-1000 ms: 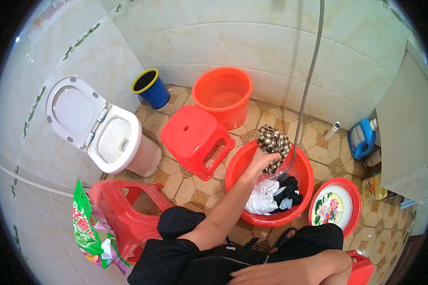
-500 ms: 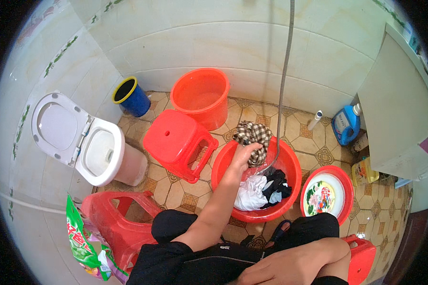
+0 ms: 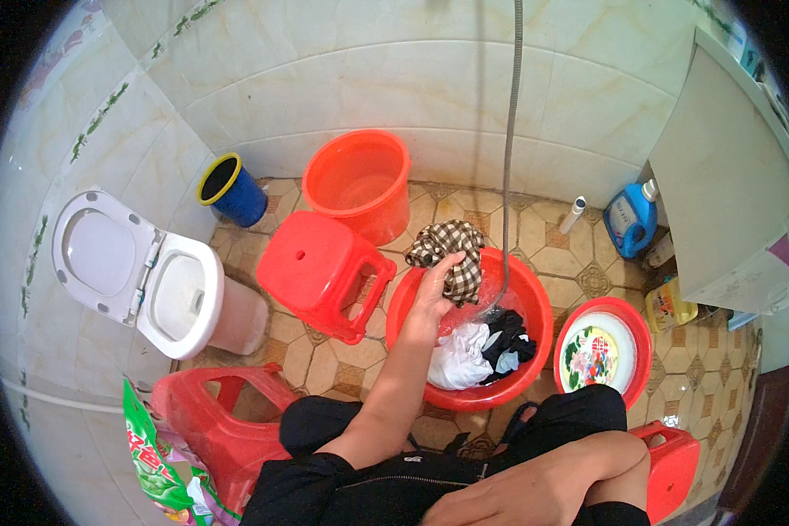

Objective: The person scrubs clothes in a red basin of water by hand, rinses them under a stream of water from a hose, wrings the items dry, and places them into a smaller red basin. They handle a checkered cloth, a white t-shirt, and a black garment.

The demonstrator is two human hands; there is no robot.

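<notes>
My left hand (image 3: 439, 285) is closed round a bunched black-and-white checked cloth (image 3: 457, 248), holding it above the back left rim of a red basin (image 3: 539, 346). Inside the basin lie a white cloth (image 3: 458, 358) and a black cloth (image 3: 505, 337), both crumpled and wet-looking. A grey shower hose (image 3: 511, 123) hangs down the wall, its lower end reaching into the basin, where water seems to splash. My right hand (image 3: 491, 504) rests flat across my lap, fingers extended, partly cut off by the lower edge.
Left are a red stool (image 3: 311, 263), an orange bucket (image 3: 359, 180), a blue bin (image 3: 239, 200), a toilet (image 3: 184, 289) and a red plastic seat (image 3: 223, 421) with a green bag (image 3: 153, 460). Right are a smaller basin (image 3: 643, 351), a blue jug (image 3: 631, 219) and a cabinet (image 3: 728, 184).
My left hand has shifted slightly left with the checked cloth, which hangs a little further over the basin's back left rim. The whole view has turned slightly. My right hand stays on my lap.
</notes>
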